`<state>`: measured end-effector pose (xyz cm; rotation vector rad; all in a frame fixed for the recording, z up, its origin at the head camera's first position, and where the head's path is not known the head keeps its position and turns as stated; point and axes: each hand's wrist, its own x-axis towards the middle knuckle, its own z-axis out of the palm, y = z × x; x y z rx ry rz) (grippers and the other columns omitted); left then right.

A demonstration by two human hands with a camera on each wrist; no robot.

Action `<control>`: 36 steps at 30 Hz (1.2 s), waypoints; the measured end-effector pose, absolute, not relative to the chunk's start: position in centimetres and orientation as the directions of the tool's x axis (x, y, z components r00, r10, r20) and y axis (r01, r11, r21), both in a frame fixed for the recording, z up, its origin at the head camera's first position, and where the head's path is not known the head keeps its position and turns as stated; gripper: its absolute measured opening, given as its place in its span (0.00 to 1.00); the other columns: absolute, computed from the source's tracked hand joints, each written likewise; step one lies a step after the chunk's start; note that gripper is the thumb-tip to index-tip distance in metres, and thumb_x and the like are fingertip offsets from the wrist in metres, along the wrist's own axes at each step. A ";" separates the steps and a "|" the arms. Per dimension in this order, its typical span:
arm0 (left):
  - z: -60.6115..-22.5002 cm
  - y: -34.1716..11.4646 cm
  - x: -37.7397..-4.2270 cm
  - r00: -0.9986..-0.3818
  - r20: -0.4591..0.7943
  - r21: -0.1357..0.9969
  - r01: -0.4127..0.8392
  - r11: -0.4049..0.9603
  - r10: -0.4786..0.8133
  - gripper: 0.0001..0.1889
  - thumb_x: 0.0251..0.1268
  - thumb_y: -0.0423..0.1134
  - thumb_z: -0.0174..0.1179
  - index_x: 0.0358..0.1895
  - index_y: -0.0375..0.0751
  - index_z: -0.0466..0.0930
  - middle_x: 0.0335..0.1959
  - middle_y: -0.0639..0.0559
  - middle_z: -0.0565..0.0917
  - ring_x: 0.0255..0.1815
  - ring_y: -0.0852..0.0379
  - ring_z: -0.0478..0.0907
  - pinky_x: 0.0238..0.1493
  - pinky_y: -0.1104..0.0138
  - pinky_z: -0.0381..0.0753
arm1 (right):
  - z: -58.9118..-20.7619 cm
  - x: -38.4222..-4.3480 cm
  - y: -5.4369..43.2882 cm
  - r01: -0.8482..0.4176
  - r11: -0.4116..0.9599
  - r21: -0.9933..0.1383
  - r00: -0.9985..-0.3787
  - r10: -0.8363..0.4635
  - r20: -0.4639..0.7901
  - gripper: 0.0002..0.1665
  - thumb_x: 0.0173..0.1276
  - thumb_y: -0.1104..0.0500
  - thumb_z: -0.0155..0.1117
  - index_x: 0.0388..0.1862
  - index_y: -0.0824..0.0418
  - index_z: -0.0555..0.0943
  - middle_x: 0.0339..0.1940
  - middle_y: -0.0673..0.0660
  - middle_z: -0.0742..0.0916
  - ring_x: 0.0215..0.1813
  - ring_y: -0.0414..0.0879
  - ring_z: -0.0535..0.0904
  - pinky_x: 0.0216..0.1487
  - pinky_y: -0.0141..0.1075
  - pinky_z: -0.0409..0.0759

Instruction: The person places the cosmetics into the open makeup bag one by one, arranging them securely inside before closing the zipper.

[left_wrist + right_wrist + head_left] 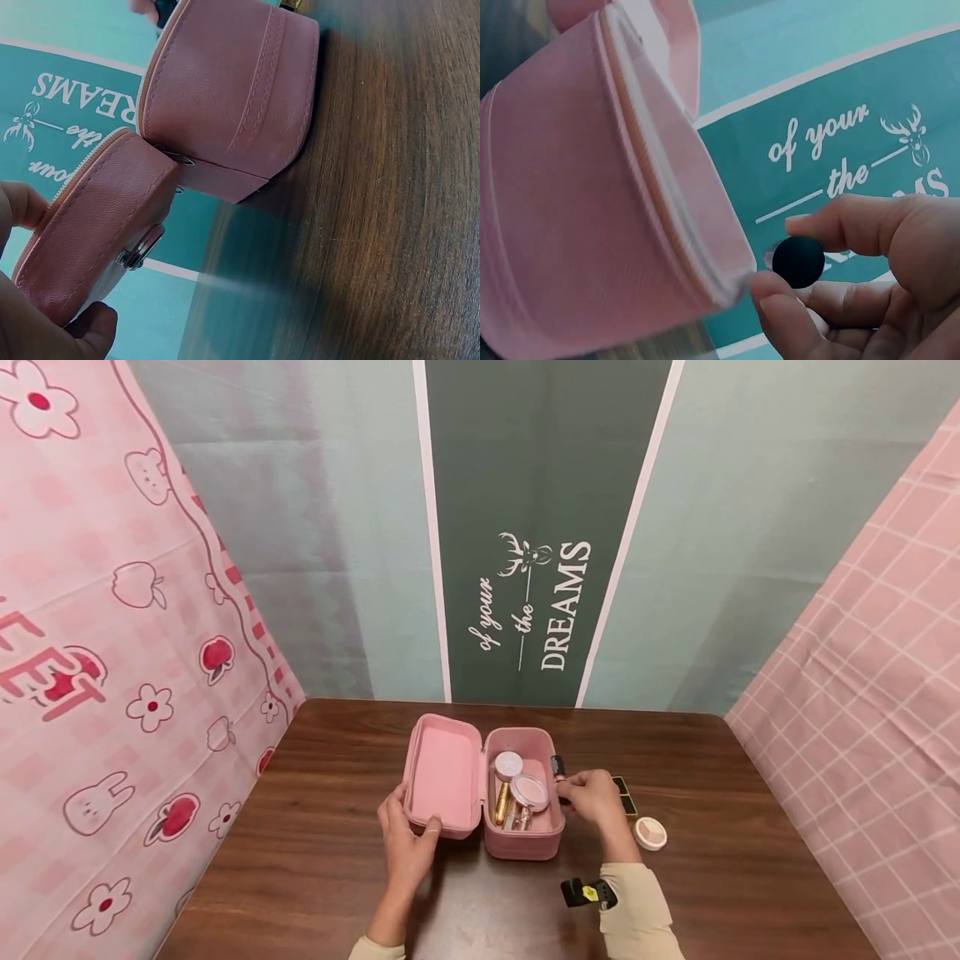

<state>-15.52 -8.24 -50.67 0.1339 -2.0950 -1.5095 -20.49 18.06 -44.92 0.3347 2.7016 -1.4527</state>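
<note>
1. Right hand [596, 797]: pinching a small black round-ended tube [558, 767], just by the right rim of the pink leathery box case [522, 847].
2. Left hand [408, 852]: gripping the open pink lid [446, 770], left of the case.

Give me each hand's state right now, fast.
Left hand: closed, holding the pink lid.
Right hand: closed, pinching a small black-ended item.
</note>
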 end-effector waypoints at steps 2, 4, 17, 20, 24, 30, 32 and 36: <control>-50.7 -8.2 -15.5 -0.846 0.366 0.904 0.224 0.365 -0.387 0.38 0.39 0.23 0.64 0.62 0.34 0.65 0.55 0.39 0.65 0.56 0.44 0.67 0.52 0.59 0.62 | -44.7 -20.8 17.6 0.217 0.512 -0.831 -0.976 0.141 -0.168 0.11 0.56 0.63 0.63 0.31 0.72 0.83 0.17 0.57 0.82 0.18 0.46 0.80 0.21 0.36 0.77; -50.7 -8.3 -15.5 -0.849 0.361 0.904 0.217 0.369 -0.386 0.38 0.40 0.23 0.64 0.62 0.34 0.65 0.55 0.39 0.65 0.55 0.44 0.67 0.52 0.58 0.63 | -44.6 -21.1 17.2 0.224 0.500 -0.837 -0.975 0.112 -0.194 0.10 0.57 0.63 0.64 0.31 0.73 0.82 0.18 0.57 0.82 0.20 0.48 0.81 0.23 0.38 0.78; -50.3 -8.2 -15.4 -0.855 0.358 0.905 0.218 0.365 -0.376 0.37 0.40 0.24 0.65 0.61 0.32 0.64 0.55 0.38 0.64 0.56 0.43 0.66 0.53 0.55 0.63 | -44.8 -22.5 14.9 0.213 0.487 -0.847 -0.968 -0.014 -0.251 0.03 0.52 0.67 0.64 0.25 0.67 0.80 0.19 0.57 0.81 0.22 0.51 0.81 0.22 0.37 0.78; -50.4 -8.1 -15.5 -0.851 0.364 0.902 0.222 0.370 -0.379 0.37 0.39 0.23 0.65 0.61 0.33 0.65 0.54 0.37 0.64 0.56 0.43 0.66 0.53 0.56 0.63 | -45.0 -22.6 14.3 0.201 0.474 -0.857 -0.968 -0.039 -0.248 0.03 0.51 0.68 0.65 0.24 0.68 0.80 0.20 0.56 0.81 0.23 0.54 0.81 0.24 0.39 0.79; -50.3 -8.2 -15.5 -0.848 0.366 0.903 0.224 0.366 -0.384 0.37 0.39 0.23 0.64 0.61 0.32 0.65 0.54 0.37 0.65 0.56 0.43 0.66 0.53 0.56 0.62 | -45.4 -23.1 13.5 0.234 0.452 -0.861 -0.955 -0.057 -0.290 0.03 0.49 0.69 0.67 0.23 0.68 0.80 0.18 0.55 0.80 0.20 0.49 0.79 0.28 0.43 0.80; -50.3 -8.3 -15.6 -0.847 0.367 0.901 0.220 0.374 -0.386 0.37 0.39 0.22 0.64 0.61 0.32 0.65 0.54 0.37 0.65 0.55 0.43 0.66 0.53 0.55 0.62 | -45.8 -24.1 12.8 0.316 0.405 -0.858 -0.926 -0.064 -0.372 0.04 0.48 0.70 0.67 0.22 0.69 0.78 0.16 0.56 0.78 0.17 0.47 0.79 0.25 0.40 0.80; -50.4 -8.2 -15.6 -0.847 0.365 0.901 0.217 0.375 -0.386 0.37 0.39 0.22 0.64 0.61 0.32 0.65 0.54 0.37 0.65 0.56 0.43 0.66 0.53 0.56 0.62 | -45.8 -24.4 12.6 0.331 0.417 -0.847 -0.919 -0.060 -0.389 0.05 0.49 0.70 0.67 0.21 0.69 0.78 0.14 0.56 0.78 0.16 0.48 0.79 0.23 0.38 0.79; -50.5 -8.2 -15.6 -0.847 0.362 0.901 0.210 0.380 -0.389 0.37 0.39 0.22 0.64 0.61 0.32 0.65 0.54 0.37 0.65 0.55 0.43 0.66 0.53 0.56 0.62 | -46.0 -24.7 12.3 0.346 0.464 -0.816 -0.905 -0.064 -0.420 0.08 0.50 0.68 0.69 0.19 0.66 0.77 0.13 0.57 0.79 0.15 0.46 0.78 0.20 0.36 0.78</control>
